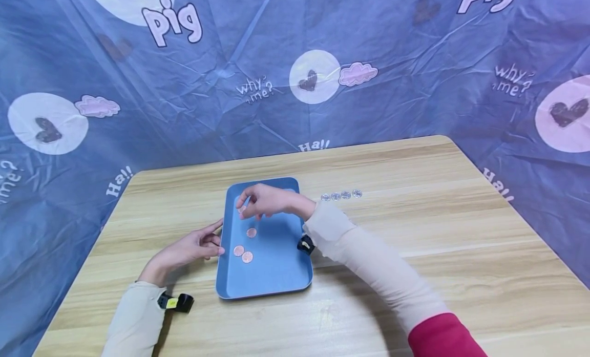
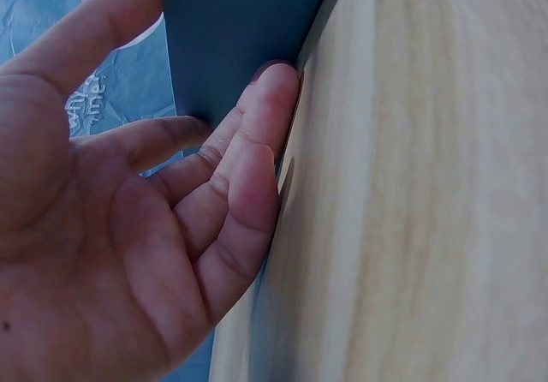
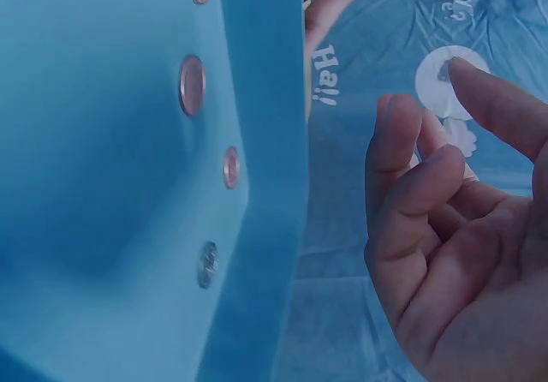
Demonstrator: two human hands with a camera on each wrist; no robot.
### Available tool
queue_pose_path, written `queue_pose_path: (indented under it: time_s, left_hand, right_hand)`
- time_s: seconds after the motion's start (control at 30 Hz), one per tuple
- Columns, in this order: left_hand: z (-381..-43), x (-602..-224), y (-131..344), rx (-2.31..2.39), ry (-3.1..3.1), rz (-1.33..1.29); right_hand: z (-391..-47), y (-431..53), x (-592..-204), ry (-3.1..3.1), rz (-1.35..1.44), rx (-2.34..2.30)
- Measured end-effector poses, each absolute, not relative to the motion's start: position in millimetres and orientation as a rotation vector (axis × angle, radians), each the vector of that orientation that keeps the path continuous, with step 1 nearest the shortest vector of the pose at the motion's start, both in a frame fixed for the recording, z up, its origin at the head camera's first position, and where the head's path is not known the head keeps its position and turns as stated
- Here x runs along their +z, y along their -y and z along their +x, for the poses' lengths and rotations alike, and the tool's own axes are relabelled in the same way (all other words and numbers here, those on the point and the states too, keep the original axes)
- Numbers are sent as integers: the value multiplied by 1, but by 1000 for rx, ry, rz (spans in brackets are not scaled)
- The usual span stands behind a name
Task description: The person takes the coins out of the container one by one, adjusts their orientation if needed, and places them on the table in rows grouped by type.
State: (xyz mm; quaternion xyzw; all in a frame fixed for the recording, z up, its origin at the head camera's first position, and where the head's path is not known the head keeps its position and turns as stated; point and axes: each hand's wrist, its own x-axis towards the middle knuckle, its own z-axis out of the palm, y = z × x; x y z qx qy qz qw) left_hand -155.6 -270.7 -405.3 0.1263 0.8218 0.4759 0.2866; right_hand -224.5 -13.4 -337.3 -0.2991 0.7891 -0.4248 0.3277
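Along the left wall of the blue tray [image 1: 281,275], the left hand [image 1: 186,250] rests, thumb and forefinger spread, best kept light. Copper coins [image 1: 251,233] lie in its left half; above, the right hand [image 1: 268,199], fingertips parted, seems empty and should pinch coins by their edges, left of the silver row [image 1: 345,195].

Head view from above, facing forward and down at blue tray [image 1: 272,277], wrist views close, sideways, sharing that tray

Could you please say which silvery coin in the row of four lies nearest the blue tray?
The row's leftmost coin in the head view; the other three coins lie progressively farther from the tray.
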Motion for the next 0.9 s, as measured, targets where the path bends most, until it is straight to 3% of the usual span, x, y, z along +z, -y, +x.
queue_pose_path:
  time_s: [0.9]
  left_hand:
    - [-157,-408,272,1326,-2137,340]
  right_hand:
    - [-232,22,-391,-2039,-672,-1080]
